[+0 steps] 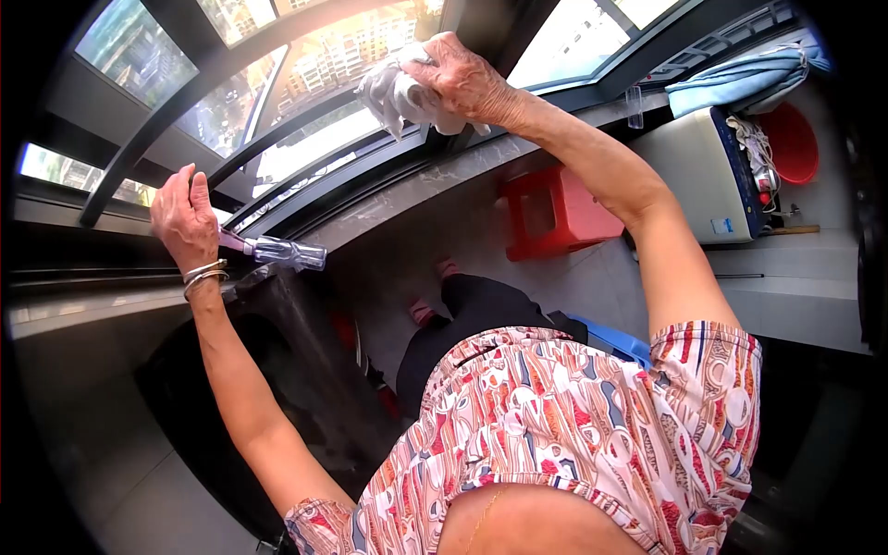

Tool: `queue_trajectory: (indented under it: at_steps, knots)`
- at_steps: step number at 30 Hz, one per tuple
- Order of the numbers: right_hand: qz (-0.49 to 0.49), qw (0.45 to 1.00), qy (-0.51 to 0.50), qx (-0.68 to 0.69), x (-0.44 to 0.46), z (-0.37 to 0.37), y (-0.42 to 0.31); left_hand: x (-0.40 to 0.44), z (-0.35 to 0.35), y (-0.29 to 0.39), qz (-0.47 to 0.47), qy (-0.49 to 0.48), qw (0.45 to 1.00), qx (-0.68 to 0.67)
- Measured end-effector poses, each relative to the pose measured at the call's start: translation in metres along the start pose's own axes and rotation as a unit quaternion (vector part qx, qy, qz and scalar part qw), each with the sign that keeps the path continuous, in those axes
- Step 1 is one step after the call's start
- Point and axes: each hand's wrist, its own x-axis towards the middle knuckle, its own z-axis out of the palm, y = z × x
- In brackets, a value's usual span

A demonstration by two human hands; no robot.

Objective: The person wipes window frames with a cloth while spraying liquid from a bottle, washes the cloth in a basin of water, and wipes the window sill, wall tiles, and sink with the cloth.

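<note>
My right hand (467, 81) is raised at the window, its fingers closed round a crumpled white cloth (396, 95). The cloth hangs in folds in front of the glass (342, 60). Lower and to the left, my left hand (188, 220) is beside the dark window frame, with bracelets at the wrist. Its fingers are bent together around a tool with a clear, ridged plastic handle (291, 252) that sticks out to the right. A short pinkish part joins the handle to the hand; the tool's other end is hidden.
A red plastic stool (564, 215) stands below the stone sill (416, 190). To the right are a white appliance (689, 176), a light-blue cloth (735, 81) and a red bucket (791, 143). A dark, bulky object (314, 370) stands beside my legs.
</note>
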Motion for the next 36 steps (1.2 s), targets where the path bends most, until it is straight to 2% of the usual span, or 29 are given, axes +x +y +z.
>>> queue_trajectory:
  at_steps: [1,2,3,5,7,9,11,13,15,17,19,21,23,25,27,28,29,30,33,34,35,36]
  knots:
    - [-0.009,0.999,-0.007,0.031,0.0,-0.006,-0.001,-0.001,0.003,-0.006,-0.021,-0.047,0.998,0.042]
    - [-0.021,0.998,-0.012,0.061,0.002,-0.009,0.0,-0.003,0.005,-0.012,-0.024,-0.046,0.998,0.042]
    - [0.0,0.993,0.012,0.119,-0.001,-0.016,-0.014,-0.004,0.006,-0.017,-0.032,-0.098,0.992,0.067]
    - [0.065,0.965,-0.028,0.254,-0.017,-0.008,-0.044,-0.001,0.005,-0.019,-0.055,-0.169,0.981,0.075]
    - [0.172,0.904,-0.133,0.369,-0.034,0.034,-0.071,0.008,-0.001,-0.026,-0.097,-0.268,0.958,0.004]
    - [0.338,0.772,-0.299,0.447,-0.023,0.062,-0.097,0.019,-0.011,-0.026,-0.117,-0.34,0.933,-0.02]
    - [0.366,0.743,-0.287,0.48,-0.016,0.097,-0.123,0.031,-0.019,-0.014,-0.173,-0.406,0.897,-0.007]
    - [0.385,0.745,-0.148,0.524,-0.007,0.131,-0.16,0.04,-0.017,-0.006,-0.18,-0.44,0.879,0.039]
    - [0.309,0.799,-0.091,0.508,0.012,0.148,-0.184,0.047,-0.022,0.003,-0.2,-0.465,0.861,0.04]
    - [0.279,0.794,0.058,0.537,0.027,0.156,-0.209,0.049,-0.025,0.011,-0.183,-0.463,0.865,0.06]
    - [0.187,0.824,-0.049,0.533,0.034,0.21,-0.242,0.051,-0.03,0.02,-0.191,-0.47,0.859,0.069]
    - [0.1,0.882,-0.074,0.454,0.067,0.204,-0.251,0.052,-0.034,0.026,-0.193,-0.439,0.876,0.05]
    - [0.083,0.873,0.028,0.48,0.089,0.192,-0.26,0.058,-0.044,0.042,-0.182,-0.429,0.882,0.076]
    - [0.055,0.869,-0.125,0.475,0.098,0.205,-0.267,0.053,-0.038,0.032,-0.182,-0.417,0.888,0.066]
    - [0.033,0.89,-0.14,0.433,0.099,0.216,-0.271,0.05,-0.037,0.025,-0.195,-0.414,0.888,0.045]
    - [-0.026,0.903,-0.157,0.398,0.092,0.21,-0.259,0.046,-0.035,0.021,-0.171,-0.388,0.905,0.038]
    - [-0.062,0.888,-0.144,0.432,0.089,0.205,-0.244,0.044,-0.035,0.018,-0.167,-0.376,0.911,0.026]
    - [-0.051,0.88,-0.158,0.446,0.06,0.208,-0.231,0.054,-0.042,0.04,-0.164,-0.386,0.907,0.038]
    - [-0.012,0.889,-0.18,0.42,0.004,0.207,-0.173,0.042,-0.034,0.022,-0.165,-0.382,0.909,0.036]
    - [0.033,0.884,-0.238,0.401,-0.015,0.188,-0.137,0.04,-0.031,0.018,-0.159,-0.389,0.906,0.053]
    - [0.08,0.893,-0.253,0.363,-0.04,0.18,-0.105,0.04,-0.03,0.015,-0.152,-0.397,0.903,0.07]
    - [0.093,0.9,-0.36,0.228,-0.055,0.174,-0.073,0.04,-0.029,0.015,-0.152,-0.404,0.898,0.085]
